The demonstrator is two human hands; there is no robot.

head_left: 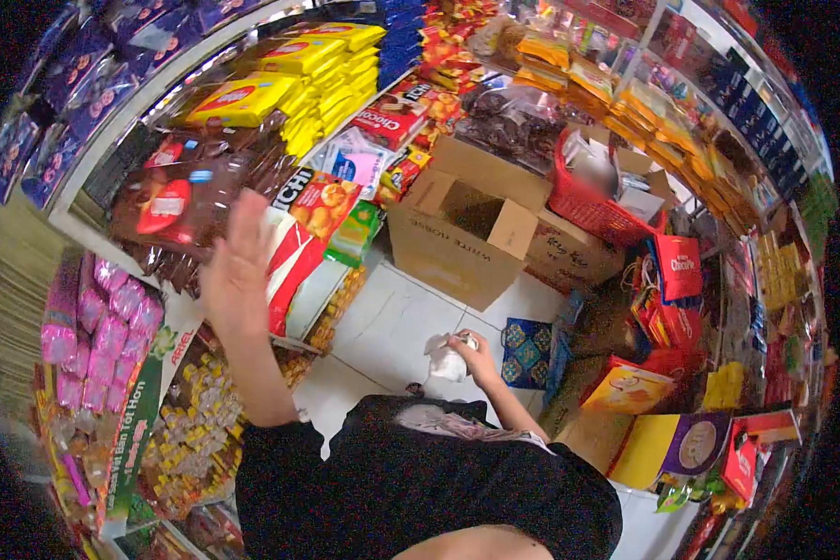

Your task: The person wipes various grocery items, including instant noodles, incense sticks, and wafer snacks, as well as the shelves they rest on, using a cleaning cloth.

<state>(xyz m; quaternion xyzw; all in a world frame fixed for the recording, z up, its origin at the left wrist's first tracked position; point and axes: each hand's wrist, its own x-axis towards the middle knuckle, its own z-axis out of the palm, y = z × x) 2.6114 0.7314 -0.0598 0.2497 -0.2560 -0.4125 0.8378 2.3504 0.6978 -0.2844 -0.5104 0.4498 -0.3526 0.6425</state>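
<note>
Reaching with fingers spread, left hand point(236, 266) nears brown packets point(173, 205); right hand point(471, 353) grasps white cloth point(446, 359).

Brown packets point(173, 201) with a red-and-white label sit by the raised left hand point(236, 266). Yellow boxes point(243, 98) with red ovals are stacked above. A white crumpled cloth point(446, 359) is gripped in the right hand point(476, 355). Black sleeves point(420, 485) below. There's a plain tan cardboard box point(462, 238), a red mesh basket point(593, 210), pink packs point(103, 327) on the left, and a white tiled floor point(392, 327).
</note>
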